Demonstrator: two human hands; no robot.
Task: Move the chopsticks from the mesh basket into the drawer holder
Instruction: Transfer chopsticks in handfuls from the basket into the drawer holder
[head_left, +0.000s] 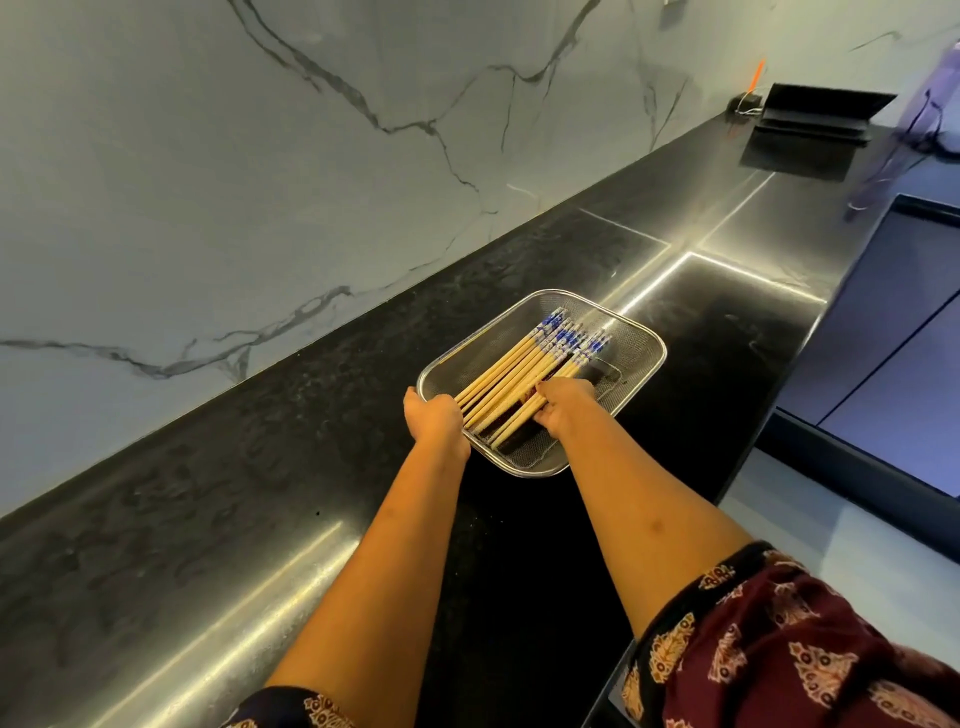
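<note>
A shiny mesh basket sits on a long black counter. The counter runs from near left to far right, next to a grey stone wall with dark lines in it.

Inside the basket lies a bunch of chopsticks. They are light wood, with blue and white tops. The tops point to the far side of the basket and the thin ends point to the near side. They lie side by side, close together, and some cross a bit.

Two bare arms reach out to the basket. The left hand rests on the near left edge of the basket, right by the thin ends of the chopsticks. Its fingers curl over the edge, but I cannot tell if they hold the edge or the sticks. The right hand is in the basket, on the right side of the bunch. Its fingers curl down onto the sticks and touch them. I cannot tell if it has a firm hold.

A dark red sleeve with a gold pattern covers the right upper arm.

Far away on the right end of the counter stands a black folded thing. I cannot tell what it is.
</note>
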